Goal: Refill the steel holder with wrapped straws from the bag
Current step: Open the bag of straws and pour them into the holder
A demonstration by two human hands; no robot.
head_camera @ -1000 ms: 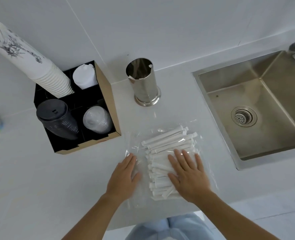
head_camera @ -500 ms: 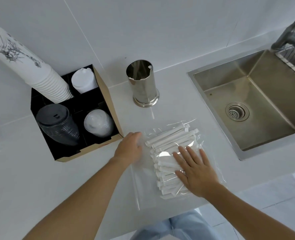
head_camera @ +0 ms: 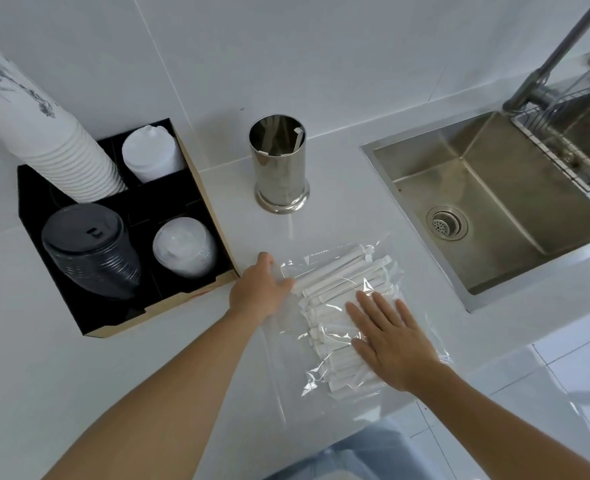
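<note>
White counter [head_camera: 61, 375]: steel holder [head_camera: 279, 174], straw bag [head_camera: 342, 317], cup organizer [head_camera: 214, 209].

Soft, even daylight, wide-angle view with bent edges

Light is bright and diffuse; shadows on the white surface [head_camera: 61, 358] are faint. Glare glints off the clear plastic bag [head_camera: 321, 268] and streaks the polished steel cylindrical holder [head_camera: 279, 168]. Wall tile lines and the grey metal tap [head_camera: 549, 60] lean with lens distortion; the frame's bottom edge and top right corner are soft.
</note>
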